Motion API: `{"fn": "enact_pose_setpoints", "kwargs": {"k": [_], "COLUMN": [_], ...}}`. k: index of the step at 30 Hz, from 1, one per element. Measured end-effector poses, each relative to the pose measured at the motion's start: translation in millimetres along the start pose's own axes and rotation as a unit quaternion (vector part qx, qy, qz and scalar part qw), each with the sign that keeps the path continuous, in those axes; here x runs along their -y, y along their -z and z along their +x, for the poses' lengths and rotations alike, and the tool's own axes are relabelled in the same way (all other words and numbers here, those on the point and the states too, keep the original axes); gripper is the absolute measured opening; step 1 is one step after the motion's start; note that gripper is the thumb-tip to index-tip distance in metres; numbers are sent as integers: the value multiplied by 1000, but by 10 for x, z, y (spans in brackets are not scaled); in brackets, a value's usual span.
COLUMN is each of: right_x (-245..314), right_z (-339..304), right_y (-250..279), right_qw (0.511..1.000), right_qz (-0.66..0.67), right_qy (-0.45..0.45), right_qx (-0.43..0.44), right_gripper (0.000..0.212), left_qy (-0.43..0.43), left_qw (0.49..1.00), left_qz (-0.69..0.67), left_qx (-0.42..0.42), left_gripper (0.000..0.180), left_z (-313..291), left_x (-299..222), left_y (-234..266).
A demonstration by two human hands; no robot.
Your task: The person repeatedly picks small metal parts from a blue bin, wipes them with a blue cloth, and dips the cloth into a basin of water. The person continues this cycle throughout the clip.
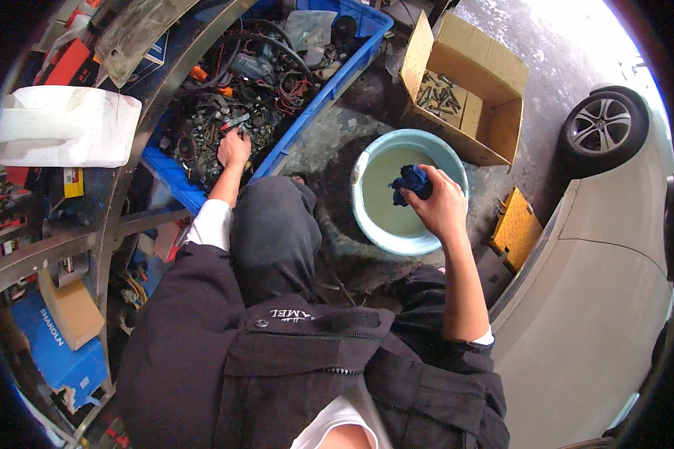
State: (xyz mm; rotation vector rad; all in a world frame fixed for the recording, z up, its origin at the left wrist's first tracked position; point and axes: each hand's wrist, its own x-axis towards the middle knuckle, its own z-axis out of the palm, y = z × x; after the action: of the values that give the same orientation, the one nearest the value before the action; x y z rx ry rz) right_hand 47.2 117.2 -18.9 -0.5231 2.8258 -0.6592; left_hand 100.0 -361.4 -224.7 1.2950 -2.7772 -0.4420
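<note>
"Where's the dark blue cloth?"

"At your one o'clock, over the pale blue basin, with your right grip clamped on it."

"And your left grip?"

"At your eleven, down among small parts in the blue bin; I can't tell whether its fingers are together or apart. Farther out at one o'clock, an open cardboard box holds bolt-like pieces."

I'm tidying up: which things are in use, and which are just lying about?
Apparently in use:
crumpled dark blue bundle, in the right hand
light blue basin, beneath it
blue crate, left hand in it

Apparently lying about:
cardboard box
white plastic container
yellow piece
</note>
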Motion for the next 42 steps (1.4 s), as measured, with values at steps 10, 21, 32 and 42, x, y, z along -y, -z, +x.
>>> {"fn": "enact_pose_setpoints", "kwargs": {"k": [10,21,32,42], "right_x": [-91,-305,-581,-578], "right_z": [21,47,-390,-250], "right_y": [102,720,953,665], "right_qw": [999,774,945,969], "right_qz": [28,501,211,87], "right_qy": [-4,-69,53,-28], "right_qx": [-31,-381,-243,-229], "right_gripper": [50,35,67,47], "left_qy": [-107,-369,-418,-535], "left_qw": [947,754,631,653], "left_qz": [-301,-419,-460,-390], "left_qx": [32,345,464,368], "left_gripper": [21,24,23,25], "left_z": [-144,-1647,-2175,-2247], "left_x": [-144,-2926,-3671,-3642], "left_y": [598,1875,1173,1131]}}
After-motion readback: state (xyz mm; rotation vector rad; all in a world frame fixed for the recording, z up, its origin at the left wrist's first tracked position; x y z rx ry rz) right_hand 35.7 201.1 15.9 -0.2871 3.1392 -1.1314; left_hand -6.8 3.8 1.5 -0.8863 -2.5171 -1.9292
